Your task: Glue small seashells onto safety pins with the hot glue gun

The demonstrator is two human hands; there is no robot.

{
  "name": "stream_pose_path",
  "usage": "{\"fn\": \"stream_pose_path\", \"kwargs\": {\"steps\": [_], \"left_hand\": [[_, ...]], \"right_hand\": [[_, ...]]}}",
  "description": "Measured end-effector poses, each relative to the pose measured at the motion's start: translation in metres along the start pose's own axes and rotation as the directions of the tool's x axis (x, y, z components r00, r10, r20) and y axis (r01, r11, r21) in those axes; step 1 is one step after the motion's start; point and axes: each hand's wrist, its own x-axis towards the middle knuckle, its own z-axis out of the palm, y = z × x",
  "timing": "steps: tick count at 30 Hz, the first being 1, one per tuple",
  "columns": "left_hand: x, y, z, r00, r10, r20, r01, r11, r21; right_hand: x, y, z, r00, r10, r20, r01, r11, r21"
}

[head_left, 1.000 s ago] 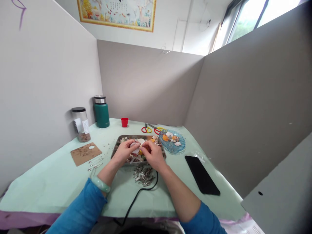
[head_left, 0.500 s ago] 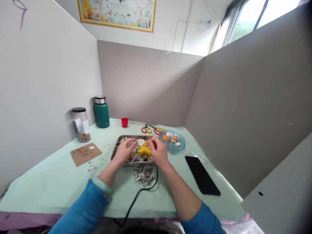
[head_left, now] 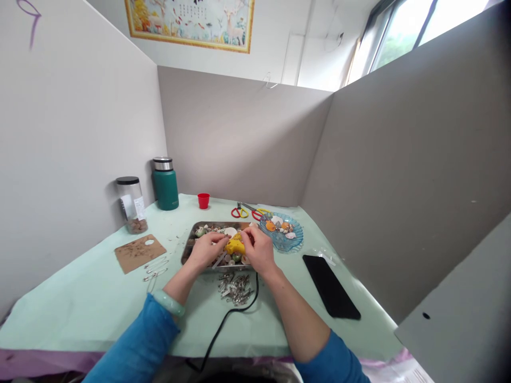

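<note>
A metal tray (head_left: 187, 250) full of shells and small pieces lies in front of me. On top of the shells rests a yellow glue gun (head_left: 235, 246), partly hidden by my right hand. My left hand (head_left: 208, 249) is over the tray's left half, thumb and fingertips pinched together. My right hand (head_left: 259, 249) is over the right half, its fingertips likewise pinched. Whatever the fingertips hold is too small to make out. A black cord (head_left: 231, 311) runs from the tray toward the front edge. Close below the tray lies a heap of metal clips (head_left: 235, 289).
A blue glass plate (head_left: 297, 242) with shells stands right of the tray, with scissors (head_left: 239, 213) behind. A red cup (head_left: 203, 200), green bottle (head_left: 166, 186), jar (head_left: 131, 207), brown board (head_left: 138, 255) and safety pins (head_left: 155, 268) are leftward. A black phone-like slab (head_left: 331, 287) lies right.
My left hand has moved slightly right, so its fingertips are closer to those of my right hand. The right hand has barely shifted.
</note>
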Motion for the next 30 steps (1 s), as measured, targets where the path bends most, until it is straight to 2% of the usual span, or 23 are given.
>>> {"fn": "stream_pose_path", "kwargs": {"steps": [6,12,16,21,23,26,28,30], "left_hand": [[-0.002,0.005,-0.001,0.991,-0.052,-0.127,0.021,0.973,-0.229],[-0.005,0.010,-0.003,0.981,-0.055,-0.185,0.012,0.974,-0.225],[-0.006,0.010,-0.002,0.982,-0.061,-0.178,0.014,0.967,-0.254],[-0.007,0.008,-0.001,0.992,-0.048,-0.115,0.010,0.949,-0.316],[-0.006,0.007,-0.001,0.995,-0.042,-0.095,0.004,0.931,-0.364],[-0.005,0.007,-0.006,0.991,-0.041,-0.127,-0.024,0.884,-0.468],[-0.005,0.007,-0.016,0.981,-0.043,-0.190,-0.059,0.864,-0.500],[-0.007,0.004,-0.033,0.970,-0.044,-0.241,-0.067,0.898,-0.434]], "right_hand": [[0.000,0.000,-0.002,0.999,0.000,0.040,0.004,0.994,-0.108],[0.000,0.006,-0.001,0.974,0.021,0.228,0.062,0.934,-0.351],[0.001,0.007,-0.005,0.945,0.133,0.297,0.007,0.903,-0.429],[0.006,0.004,-0.008,0.882,0.293,0.370,-0.080,0.865,-0.495],[0.006,0.005,-0.006,0.870,0.314,0.380,-0.098,0.865,-0.492],[0.005,0.011,-0.004,0.893,0.265,0.363,-0.109,0.911,-0.397],[0.005,0.015,-0.002,0.912,0.245,0.329,-0.147,0.944,-0.295],[0.007,0.018,-0.001,0.922,0.262,0.285,-0.229,0.963,-0.142]]}}
